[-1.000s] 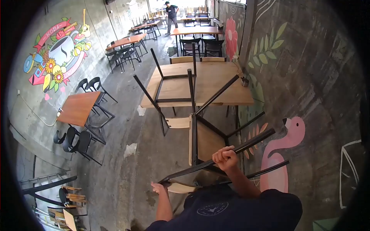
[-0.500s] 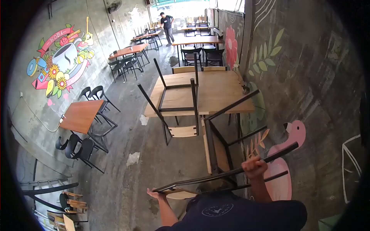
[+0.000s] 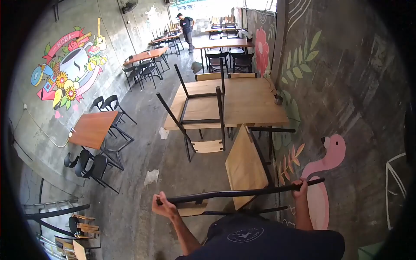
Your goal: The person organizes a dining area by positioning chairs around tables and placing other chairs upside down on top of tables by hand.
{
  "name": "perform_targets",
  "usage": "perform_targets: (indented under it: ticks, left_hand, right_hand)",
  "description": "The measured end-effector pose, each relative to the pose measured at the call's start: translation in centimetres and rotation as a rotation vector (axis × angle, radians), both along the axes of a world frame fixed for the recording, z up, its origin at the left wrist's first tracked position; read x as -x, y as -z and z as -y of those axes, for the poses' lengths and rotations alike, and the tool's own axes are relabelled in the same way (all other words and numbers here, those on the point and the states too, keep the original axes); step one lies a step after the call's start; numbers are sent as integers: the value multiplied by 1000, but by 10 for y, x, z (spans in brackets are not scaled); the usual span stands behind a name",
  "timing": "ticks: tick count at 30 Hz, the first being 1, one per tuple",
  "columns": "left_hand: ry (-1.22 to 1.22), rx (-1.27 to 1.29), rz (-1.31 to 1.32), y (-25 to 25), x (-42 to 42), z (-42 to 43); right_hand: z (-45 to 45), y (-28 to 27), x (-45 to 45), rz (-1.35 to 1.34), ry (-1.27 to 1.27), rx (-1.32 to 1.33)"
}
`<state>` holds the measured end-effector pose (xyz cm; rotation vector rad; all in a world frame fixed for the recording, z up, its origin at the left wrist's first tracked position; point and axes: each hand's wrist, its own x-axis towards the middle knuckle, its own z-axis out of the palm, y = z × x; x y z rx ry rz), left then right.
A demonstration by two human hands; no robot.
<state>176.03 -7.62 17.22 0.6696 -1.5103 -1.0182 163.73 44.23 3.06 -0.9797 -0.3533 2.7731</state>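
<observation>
A chair with a pale wooden seat [image 3: 245,169] and black metal frame is tilted on its side in front of my body. My left hand [image 3: 165,207] grips the frame at its left end, by the wooden backrest [image 3: 190,208]. Farther right, my right hand [image 3: 300,189] is closed round a black leg of the same chair. Just beyond stands a light wooden table [image 3: 255,106]. Another chair rests upside down on it, legs up, its backrest [image 3: 208,146] hanging below the near edge.
The right wall carries a painted flamingo [image 3: 333,149]. To the left stands a brown table [image 3: 94,129] with black chairs [image 3: 93,167]. A small dark container [image 3: 278,99] sits at the light table's right edge. A person [image 3: 186,32] stands far back.
The held chair has turned, so its seat now faces me more and its long leg lies nearly level. My left hand has moved up and left. The far person has shifted slightly.
</observation>
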Motion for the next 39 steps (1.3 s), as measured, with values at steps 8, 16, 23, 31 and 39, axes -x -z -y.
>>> perform_targets:
  ticks: [8, 16, 23, 31, 39]
  left_hand:
    - [140, 268, 148, -48, -4, -85]
    - [391, 360, 254, -32, 6, -143]
    - [543, 319, 376, -9, 25, -159]
    - [1215, 141, 650, 17, 29, -119]
    - [1362, -400, 1356, 183, 11, 39]
  right_hand:
    - [-19, 54, 31, 644, -148, -822]
    - [159, -56, -14, -922, -569, -1814]
    - [249, -73, -32, -863, 44, -2246]
    - [212, -36, -28, -255, -579, -1539]
    - [149, 92, -16, -414, -382, -1569]
